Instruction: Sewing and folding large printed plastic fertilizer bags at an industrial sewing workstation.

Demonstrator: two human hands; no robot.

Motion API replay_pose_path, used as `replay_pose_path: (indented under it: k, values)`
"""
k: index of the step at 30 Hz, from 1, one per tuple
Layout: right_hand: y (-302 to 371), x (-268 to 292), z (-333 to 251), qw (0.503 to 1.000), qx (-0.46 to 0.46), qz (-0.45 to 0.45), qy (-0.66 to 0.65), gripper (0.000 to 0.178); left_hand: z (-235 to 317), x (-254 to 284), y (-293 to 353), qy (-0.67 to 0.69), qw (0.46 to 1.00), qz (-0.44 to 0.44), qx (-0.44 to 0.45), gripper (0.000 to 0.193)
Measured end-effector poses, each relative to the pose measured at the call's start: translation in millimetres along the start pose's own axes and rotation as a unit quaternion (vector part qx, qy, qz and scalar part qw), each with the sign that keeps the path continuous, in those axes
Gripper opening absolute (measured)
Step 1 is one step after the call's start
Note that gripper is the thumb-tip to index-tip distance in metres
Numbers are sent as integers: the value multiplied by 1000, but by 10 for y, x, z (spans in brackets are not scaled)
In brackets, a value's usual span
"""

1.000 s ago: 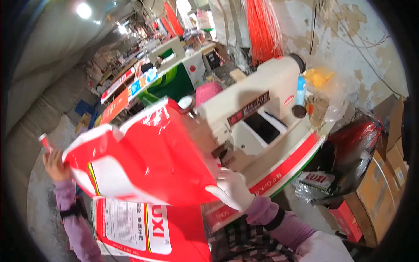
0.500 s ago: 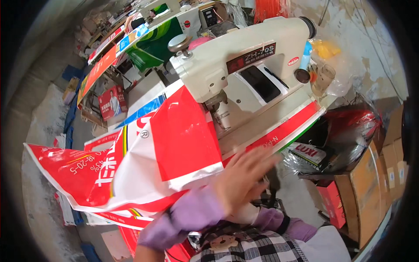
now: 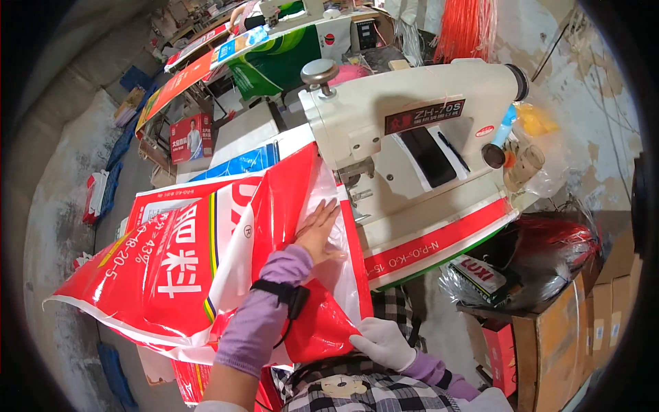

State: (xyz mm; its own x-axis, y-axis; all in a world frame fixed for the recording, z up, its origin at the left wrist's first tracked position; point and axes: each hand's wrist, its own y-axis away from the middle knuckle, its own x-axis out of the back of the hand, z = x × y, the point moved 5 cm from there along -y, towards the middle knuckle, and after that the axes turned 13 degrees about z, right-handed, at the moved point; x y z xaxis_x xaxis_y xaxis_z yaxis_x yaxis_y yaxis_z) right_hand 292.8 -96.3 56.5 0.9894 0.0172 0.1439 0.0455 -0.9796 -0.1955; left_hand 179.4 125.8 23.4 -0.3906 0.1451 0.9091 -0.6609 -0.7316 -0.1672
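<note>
A large red and white printed plastic sack (image 3: 165,275) spreads across the left side and up to the sewing machine. My bare left hand (image 3: 318,235) lies on its pale turned-back part, fingers apart and stretched toward the machine. At the sack's near corner, my right hand (image 3: 384,343), in a white glove, pinches the red edge. The cream sewing machine (image 3: 374,123) stands just beyond, its needle head close to the sack's edge. Along the machine's front runs a red and white printed strip (image 3: 439,237) with a green border.
A phone (image 3: 429,158) and a pen (image 3: 453,152) rest on the machine bed. At the right are a plastic-wrapped bundle (image 3: 480,278) and a cardboard box (image 3: 556,336). Red strands (image 3: 467,31) hang behind. Another person's arm (image 3: 237,17) shows at the far table.
My left hand has moved left and away from me, off the machine's front edge onto the sack. A red flap is now folded over, and my right hand has come into view gripping the corner.
</note>
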Motion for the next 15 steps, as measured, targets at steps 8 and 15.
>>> replay_pose_path:
  k: [8,15]
  values:
    - [-59,-149,-114,999,5,2,-46,22,-38,-446,-18,-213,926,251,185,65]
    - [150,53,567,998,-41,-47,21,16,1407,311,980,56,927,-351,-117,45]
